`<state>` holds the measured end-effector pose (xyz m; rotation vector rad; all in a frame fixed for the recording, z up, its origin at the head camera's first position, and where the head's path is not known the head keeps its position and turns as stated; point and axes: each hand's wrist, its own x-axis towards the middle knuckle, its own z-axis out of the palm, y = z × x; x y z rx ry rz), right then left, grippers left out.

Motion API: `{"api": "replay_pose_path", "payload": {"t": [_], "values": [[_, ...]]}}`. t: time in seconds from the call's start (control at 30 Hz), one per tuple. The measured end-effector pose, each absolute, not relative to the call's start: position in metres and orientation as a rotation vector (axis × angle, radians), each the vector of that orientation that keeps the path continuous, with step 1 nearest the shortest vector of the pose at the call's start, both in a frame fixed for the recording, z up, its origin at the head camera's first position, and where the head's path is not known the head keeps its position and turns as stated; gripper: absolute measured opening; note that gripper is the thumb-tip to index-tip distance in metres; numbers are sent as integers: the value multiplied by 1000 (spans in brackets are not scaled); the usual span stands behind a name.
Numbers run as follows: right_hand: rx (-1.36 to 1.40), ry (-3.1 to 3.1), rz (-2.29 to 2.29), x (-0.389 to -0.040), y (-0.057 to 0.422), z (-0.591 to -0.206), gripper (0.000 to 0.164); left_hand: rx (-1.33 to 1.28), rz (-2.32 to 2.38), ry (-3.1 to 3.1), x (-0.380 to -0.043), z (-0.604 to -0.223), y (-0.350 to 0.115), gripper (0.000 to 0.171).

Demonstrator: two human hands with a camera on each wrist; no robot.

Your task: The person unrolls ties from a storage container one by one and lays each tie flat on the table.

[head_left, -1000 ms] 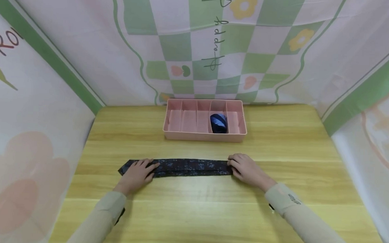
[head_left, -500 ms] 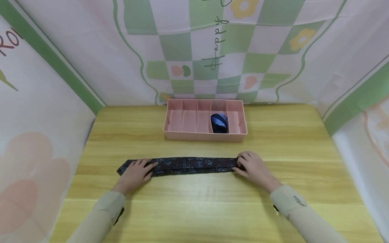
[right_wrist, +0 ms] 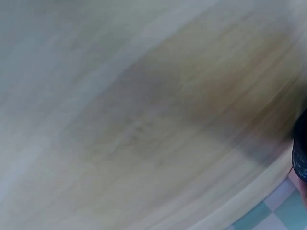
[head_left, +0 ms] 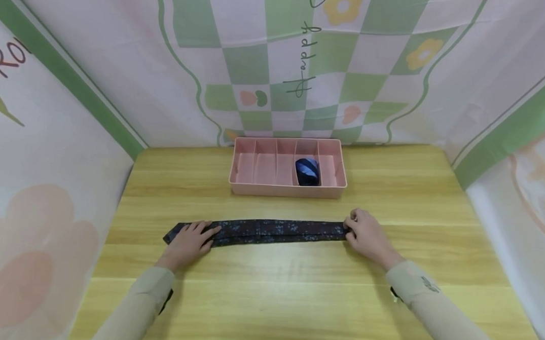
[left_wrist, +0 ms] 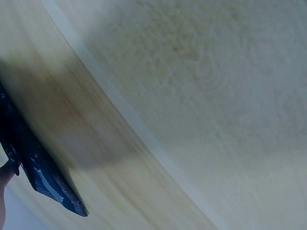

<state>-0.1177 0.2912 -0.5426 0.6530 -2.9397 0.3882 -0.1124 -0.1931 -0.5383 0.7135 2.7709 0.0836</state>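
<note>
A dark necktie [head_left: 276,231] with small blue flowers lies folded lengthwise across the table, its pointed tip at the left. My left hand [head_left: 189,243] rests on it near that tip, fingers spread over the fabric. At the other end, my right hand [head_left: 367,237] pinches the tie between thumb and curled fingers. The left wrist view catches the pointed end of the necktie [left_wrist: 45,175] at lower left, with a bit of finger beside it. Only a sliver of the necktie [right_wrist: 300,153] shows at the right edge of the right wrist view.
Behind the tie stands a pink divided box [head_left: 287,191]. A rolled striped blue tie [head_left: 307,172] sits in its second compartment from the right. The wooden table [head_left: 266,301] meets a printed cloth backdrop [head_left: 184,110] at the back, with cloth at both sides too.
My right hand has moved to the right along the table with the tie's end, and more of the tie's length shows between the hands. The left hand has stayed nearly in place.
</note>
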Motion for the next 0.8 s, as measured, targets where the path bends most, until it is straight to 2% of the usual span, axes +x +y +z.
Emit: {"api": "replay_pose_path", "payload": {"t": [0.43, 0.8], "values": [[582, -2972, 277, -112, 304, -546, 9, 730, 79, 2782, -113, -541, -195, 46], [551, -2935, 244, -110, 316, -543, 18, 746, 91, 2793, -113, -541, -195, 45]]}}
